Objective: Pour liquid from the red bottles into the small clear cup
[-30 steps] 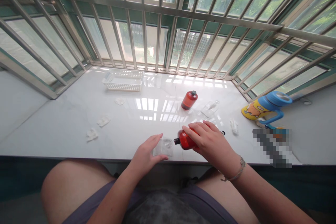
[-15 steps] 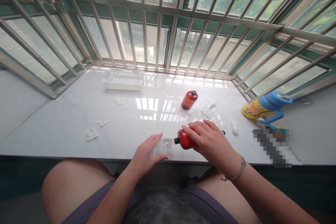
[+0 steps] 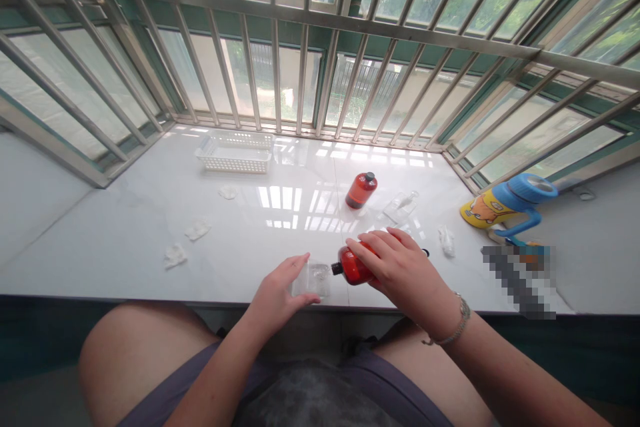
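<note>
Barred window (image 3: 289, 77) over a white counter (image 3: 125, 233), the right hand (image 3: 400, 263) and left hand (image 3: 279, 290) apart near its front edge.
A blue-and-yellow flask (image 3: 483, 209) is at far right, a white basket (image 3: 235, 159) at back left. The right hand is wrapped around a red bottle (image 3: 354, 270), tipped so its dark mouth points left; beyond it a second red bottle (image 3: 361, 192) stands capped, beside a clear bottle (image 3: 399, 208). The left hand clamps a clear container (image 3: 318, 275) between thumb and fingers, right at the tipped mouth; touching or not, I cannot tell. Crumpled tissues (image 3: 199, 229) lie on both sides.
</note>
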{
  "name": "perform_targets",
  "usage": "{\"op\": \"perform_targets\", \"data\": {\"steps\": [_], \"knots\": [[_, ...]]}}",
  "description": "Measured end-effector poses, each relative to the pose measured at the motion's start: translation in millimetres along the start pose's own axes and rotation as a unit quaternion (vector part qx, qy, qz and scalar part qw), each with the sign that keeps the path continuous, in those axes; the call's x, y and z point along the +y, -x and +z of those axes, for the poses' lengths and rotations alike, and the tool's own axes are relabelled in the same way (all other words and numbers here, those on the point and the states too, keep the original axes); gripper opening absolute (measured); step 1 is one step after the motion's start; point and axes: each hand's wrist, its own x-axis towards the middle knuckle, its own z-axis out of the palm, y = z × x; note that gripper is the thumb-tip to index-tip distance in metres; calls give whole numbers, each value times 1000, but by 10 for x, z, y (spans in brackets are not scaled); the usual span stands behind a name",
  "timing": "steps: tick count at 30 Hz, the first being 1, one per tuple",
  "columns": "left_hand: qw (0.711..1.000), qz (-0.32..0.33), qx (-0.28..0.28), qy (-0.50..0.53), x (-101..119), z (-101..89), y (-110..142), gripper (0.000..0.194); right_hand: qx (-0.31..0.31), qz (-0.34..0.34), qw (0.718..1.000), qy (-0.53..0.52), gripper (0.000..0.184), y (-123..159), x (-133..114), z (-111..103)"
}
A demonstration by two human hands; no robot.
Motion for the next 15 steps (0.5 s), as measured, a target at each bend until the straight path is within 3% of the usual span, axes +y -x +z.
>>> {"op": "perform_targets", "data": {"steps": [15], "knots": [[1000, -4, -4, 7, 11, -1, 0, 83, -14, -1, 1000, 9, 51, -6, 4, -15]]}}
